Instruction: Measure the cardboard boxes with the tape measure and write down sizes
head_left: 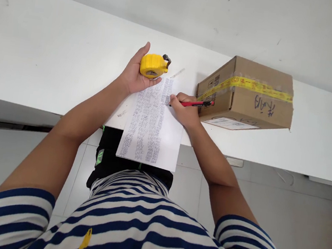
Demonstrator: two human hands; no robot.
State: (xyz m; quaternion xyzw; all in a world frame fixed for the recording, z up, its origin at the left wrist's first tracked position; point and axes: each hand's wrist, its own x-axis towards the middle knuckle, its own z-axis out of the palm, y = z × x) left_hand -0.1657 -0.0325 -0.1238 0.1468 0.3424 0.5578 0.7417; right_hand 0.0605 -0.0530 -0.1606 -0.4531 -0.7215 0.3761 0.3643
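My left hand (134, 73) holds a yellow tape measure (153, 66) against the top left of a sheet of paper (153, 127), thumb stretched behind it. The sheet is covered in columns of handwriting and hangs over the front edge of the white table (40, 55). My right hand (186, 111) grips a red pen (197, 103), its tip on the upper right part of the sheet. Just right of that hand sits a cardboard box (246, 96) sealed with yellow tape, with dark writing on its side.
The table runs along a white wall (199, 10). Its front edge crosses the view above my lap. Grey floor tiles (278, 221) show below, and a striped shirt fills the bottom of the view.
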